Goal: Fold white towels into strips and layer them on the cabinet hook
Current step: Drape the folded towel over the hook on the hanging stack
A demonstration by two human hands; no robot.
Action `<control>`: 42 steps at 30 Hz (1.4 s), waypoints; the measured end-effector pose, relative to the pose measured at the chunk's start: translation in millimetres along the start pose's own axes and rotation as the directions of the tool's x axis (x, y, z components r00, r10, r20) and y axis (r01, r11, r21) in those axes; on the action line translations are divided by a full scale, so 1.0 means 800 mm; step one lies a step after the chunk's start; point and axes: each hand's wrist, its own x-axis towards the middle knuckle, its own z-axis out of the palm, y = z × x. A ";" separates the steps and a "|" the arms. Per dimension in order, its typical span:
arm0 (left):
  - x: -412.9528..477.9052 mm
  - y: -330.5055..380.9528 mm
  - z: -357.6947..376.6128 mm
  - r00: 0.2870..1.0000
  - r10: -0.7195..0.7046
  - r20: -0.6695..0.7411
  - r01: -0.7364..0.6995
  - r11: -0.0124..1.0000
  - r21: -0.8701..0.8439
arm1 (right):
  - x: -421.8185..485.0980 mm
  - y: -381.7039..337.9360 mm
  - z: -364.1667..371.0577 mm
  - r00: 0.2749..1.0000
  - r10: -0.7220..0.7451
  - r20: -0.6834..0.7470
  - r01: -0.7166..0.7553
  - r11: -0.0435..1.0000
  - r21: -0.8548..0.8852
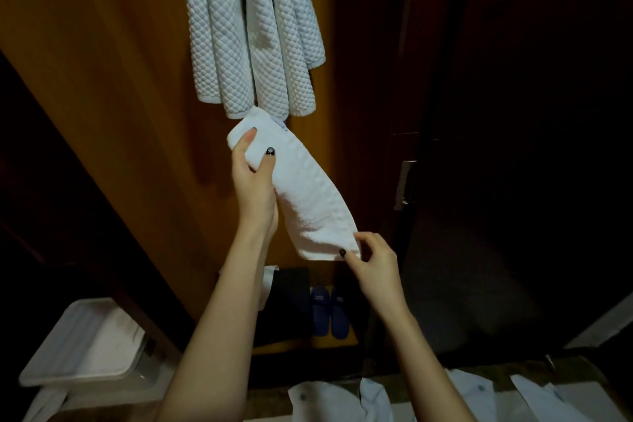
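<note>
A person's left hand (251, 164) grips 1 end of a folded white towel strip (301, 188), right hand (371, 259) pinching the other; hanging it over the quilted towels (250, 27) apparently comes next.

Dim room, warm light on orange-brown wooden cabinet panel (113, 86) from 9 to 12 o'clock. Dark wooden door (513, 113) at 2 o'clock, metal handle (405, 184) on its left edge. White plastic bin (85, 346) at 8 o'clock. Pair of blue slippers (329, 312) on cabinet floor near 6 o'clock, just beside black box (291, 301).
</note>
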 end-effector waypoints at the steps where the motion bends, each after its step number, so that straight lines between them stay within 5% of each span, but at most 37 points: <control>1: 0.001 -0.001 -0.001 1.000 -0.013 -0.008 0.013 1.000 -0.018 | -0.001 0.002 0.001 1.000 0.001 -0.002 -0.001 1.000 0.000; 5: 0.005 -0.002 -0.001 0.999 -0.033 -0.027 0.032 0.998 -0.049 | -0.001 0.008 0.001 1.000 0.004 -0.029 -0.001 0.997 0.078; 10: 0.006 -0.004 0.001 0.999 -0.053 0.010 0.053 0.991 -0.121 | 0.008 0.006 0.002 0.995 0.016 0.102 -0.034 0.983 0.178; 22: 0.026 -0.014 -0.034 1.000 -0.015 -0.005 0.015 0.998 0.068 | 0.011 -0.003 -0.048 0.991 0.092 -0.093 -0.046 0.912 0.408; 32: 0.031 -0.025 -0.024 0.999 0.030 -0.035 -0.026 0.993 0.116 | 0.003 -0.008 -0.045 0.971 0.206 -0.118 -0.141 0.900 0.412; 42: 0.047 -0.049 -0.047 0.997 0.004 -0.075 0.016 0.963 0.268 | -0.001 -0.018 -0.049 0.989 0.099 -0.107 -0.070 0.966 0.248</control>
